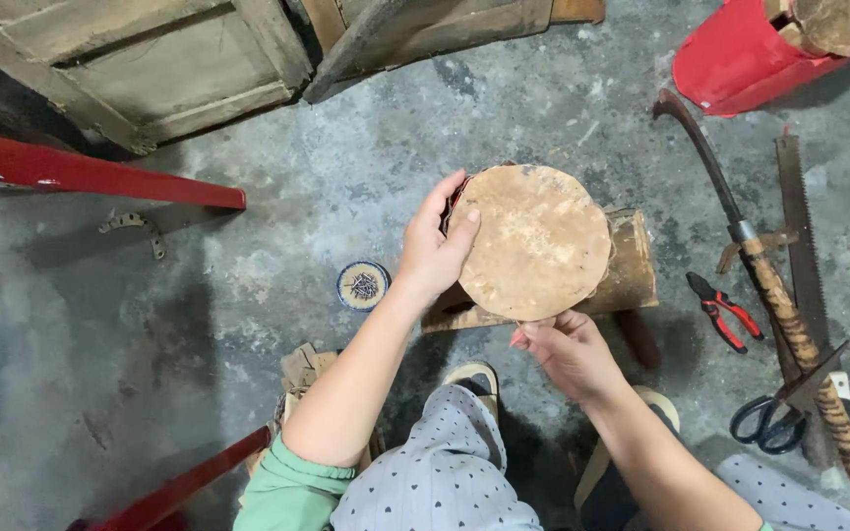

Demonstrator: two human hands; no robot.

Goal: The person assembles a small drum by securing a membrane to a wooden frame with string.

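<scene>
Over the wooden block, both hands grip a round disc, left hand at nine o'clock, right hand at six, its fingers perhaps pinching the rim.

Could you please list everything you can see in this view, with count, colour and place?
round skin-covered disc: one, tan, centre, held over the block
wooden block: one, brown, under the disc
small round dish: one, blue rim, floor left of centre
pliers: one, red and black handles, floor at right
scissors: one, dark handles, lower right
curved blade with wrapped handle: one, dark and brown, right
saw blade: one, rusty, far right
red container: one, top right
wooden panels: brown-grey, top left
red bars: two, left side
left hand: on the disc's left edge
right hand: at the disc's lower edge
</scene>
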